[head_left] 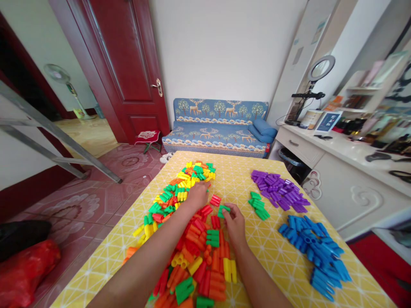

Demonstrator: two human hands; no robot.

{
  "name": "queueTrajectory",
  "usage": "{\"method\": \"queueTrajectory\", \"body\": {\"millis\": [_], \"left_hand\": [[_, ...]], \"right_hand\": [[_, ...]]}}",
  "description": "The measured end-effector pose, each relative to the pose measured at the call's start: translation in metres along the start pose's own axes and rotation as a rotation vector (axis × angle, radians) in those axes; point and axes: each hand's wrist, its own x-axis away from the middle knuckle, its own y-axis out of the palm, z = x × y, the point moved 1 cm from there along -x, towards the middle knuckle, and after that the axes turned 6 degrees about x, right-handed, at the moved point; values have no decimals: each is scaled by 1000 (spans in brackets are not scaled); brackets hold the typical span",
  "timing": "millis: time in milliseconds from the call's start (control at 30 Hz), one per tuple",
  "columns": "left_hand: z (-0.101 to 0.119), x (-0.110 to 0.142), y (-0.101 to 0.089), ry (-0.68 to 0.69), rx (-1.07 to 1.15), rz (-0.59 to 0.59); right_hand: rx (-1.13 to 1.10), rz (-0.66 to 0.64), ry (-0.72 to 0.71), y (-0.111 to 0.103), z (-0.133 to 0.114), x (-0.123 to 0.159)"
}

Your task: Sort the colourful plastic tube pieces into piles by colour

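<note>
My right hand [235,220] is closed on a green plastic block [224,211] made of joined tubes, just above the table. Further forward, my left hand [198,194] reaches into the mixed pile of green, yellow, orange and red blocks [183,196]; its fingers are bent down and mostly hidden, so what they touch is unclear. A red block [215,200] lies between the two hands. Nearer to me, under and between my forearms, spreads a heap of mostly orange and red blocks [195,233]. To the right of my right hand sits a small group of green blocks [258,205].
Purple blocks [278,190] and blue blocks [313,244] form separate piles on the right of the yellow patterned table [266,252]. A blue sofa [218,124] stands beyond it. On the right is a white dresser [337,149]; a metal ladder [64,149] stands left.
</note>
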Motion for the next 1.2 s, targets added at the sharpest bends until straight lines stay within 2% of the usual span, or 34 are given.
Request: {"method": "queueTrajectory", "body": {"millis": [100,200,333,500,567,667,800,867,1033,1200], "left_hand": [[1,-21,11,-9,-71,-45],[-1,-29,18,-19,-136,-69],[-7,-26,19,2,-183,-61],[-17,-12,7,69,-189,-17],[-20,-5,1,96,-182,3],[-23,4,-4,129,-166,14],[-22,10,0,157,-132,2],[-20,8,4,165,-116,-28],[-12,-6,15,113,-107,-134],[-2,-15,17,5,-104,-160]], "right_hand": [[-18,-35,10,-2,-3,3],[-60,-30,54,-3,-8,4],[-108,-35,91,-2,-11,4],[-156,-58,118,-7,-10,4],[-154,-155,148,-13,-12,3],[-75,-393,176,-28,-18,1],[38,-788,76,-39,-31,2],[143,-910,12,-39,-35,5],[484,-899,-183,-31,-39,10],[685,-872,-256,-25,-52,16]]}}
